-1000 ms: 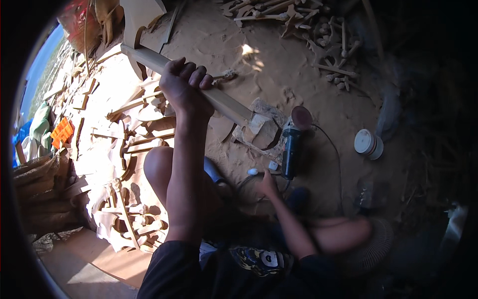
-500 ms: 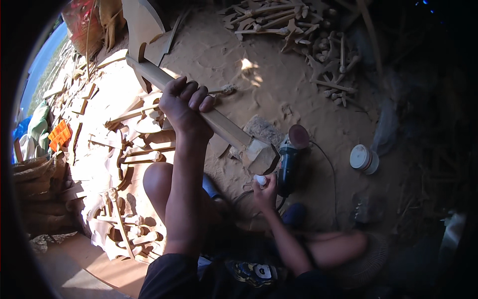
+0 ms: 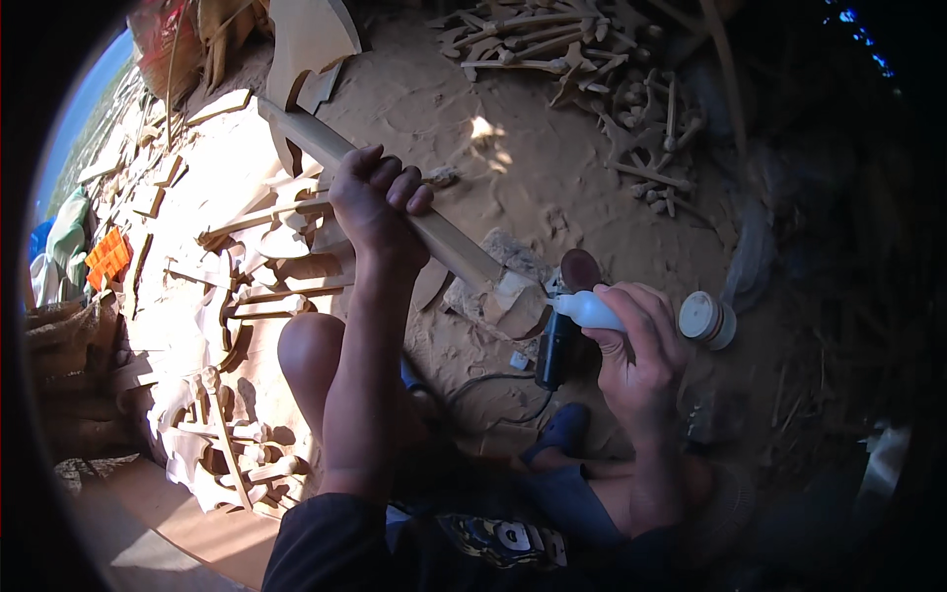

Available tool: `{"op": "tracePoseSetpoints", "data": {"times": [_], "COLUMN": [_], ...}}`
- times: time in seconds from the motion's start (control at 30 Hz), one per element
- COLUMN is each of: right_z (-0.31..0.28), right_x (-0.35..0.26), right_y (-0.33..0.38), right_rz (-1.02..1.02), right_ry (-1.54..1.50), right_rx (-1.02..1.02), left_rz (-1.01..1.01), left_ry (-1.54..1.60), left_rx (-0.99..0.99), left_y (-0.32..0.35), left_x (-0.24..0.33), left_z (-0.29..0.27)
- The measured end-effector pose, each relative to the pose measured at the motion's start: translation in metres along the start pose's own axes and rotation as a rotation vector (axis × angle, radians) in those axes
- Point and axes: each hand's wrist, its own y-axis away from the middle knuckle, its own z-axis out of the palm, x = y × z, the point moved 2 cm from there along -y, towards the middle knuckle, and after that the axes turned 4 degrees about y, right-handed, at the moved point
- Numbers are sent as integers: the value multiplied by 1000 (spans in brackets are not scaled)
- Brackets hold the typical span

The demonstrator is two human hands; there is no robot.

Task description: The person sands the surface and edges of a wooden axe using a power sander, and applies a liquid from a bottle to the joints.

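My left hand (image 3: 380, 202) is closed round the pale wooden shaft of an axe-shaped piece (image 3: 449, 242), which slants from upper left down to the middle. A broad flat blade shape (image 3: 304, 44) meets the shaft's far end, and a faceted block (image 3: 518, 302) forms its near end. In my right hand (image 3: 646, 345) is a white squeeze bottle (image 3: 590, 310), lying on its side. Its thin nozzle points left at the faceted block, very close to it; contact cannot be made out. Beneath the block sits a rough grey stone-like lump (image 3: 472, 304).
An angle grinder (image 3: 554, 353) with a brown disc and cord lies just below the bottle. Beside it is a small white piece (image 3: 520, 360). Right of my hand stands a white tub (image 3: 702, 318). Bone-shaped wooden pieces are heaped at the back (image 3: 533, 39) and left (image 3: 237, 434) on sandy ground.
My right hand has moved up and right from beside the grinder, and the bottle now shows in it with its nozzle at the block. My left hand and the shaft have shifted slightly right.
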Motion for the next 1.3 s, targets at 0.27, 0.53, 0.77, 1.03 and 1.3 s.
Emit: {"op": "tracePoseSetpoints", "data": {"times": [0.27,0.53,0.77,1.03,1.3], "right_z": [1,4,5,-1,-5], "right_x": [-11,-14,-14,-13,-13], "right_y": [-9,-10,-8,-5,5], "right_rz": [-50,-47,-33,-14,28], "right_ry": [146,131,132,133,125], "right_rx": [-24,4,19,58,33], "left_rz": [24,12,28,21,2], "left_ry": [6,24,9,22,46], "left_rx": [11,-24,-5,0,-46], "left_y": [-1,-1,1,-2,-2], "left_x": [3,1,3,4,4], "left_z": [1,-2,-1,-3,-4]}}
